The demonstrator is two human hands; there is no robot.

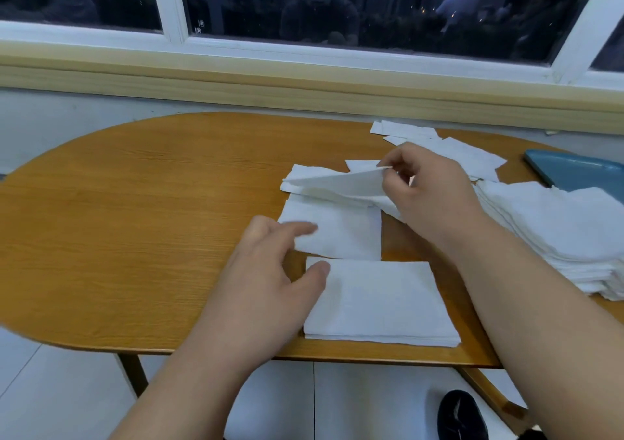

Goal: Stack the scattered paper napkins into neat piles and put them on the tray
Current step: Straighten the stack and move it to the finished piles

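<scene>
Right hand [429,189] pinches a napkin [341,183] by its corner, tipping that edge up off the counter [135,220]. Left hand [270,270] is relaxed, fingers apart, with its thumb at the corner of the neat pile [378,301] up front and fingertips over a flat sheet [337,233]. Best play, I'd say: peel the napkin clear, keep it flat, lay it square on the pile, and let the left hand pin the edges. A tall stack [557,230] sits right, beside the blue tray [580,173], and loose napkins [439,142] lie beyond. The counter is oval with a wood grain. Dark window [337,0] and pale sill [304,85] behind, tiled floor [67,389] below, and a black shoe [459,416].
</scene>
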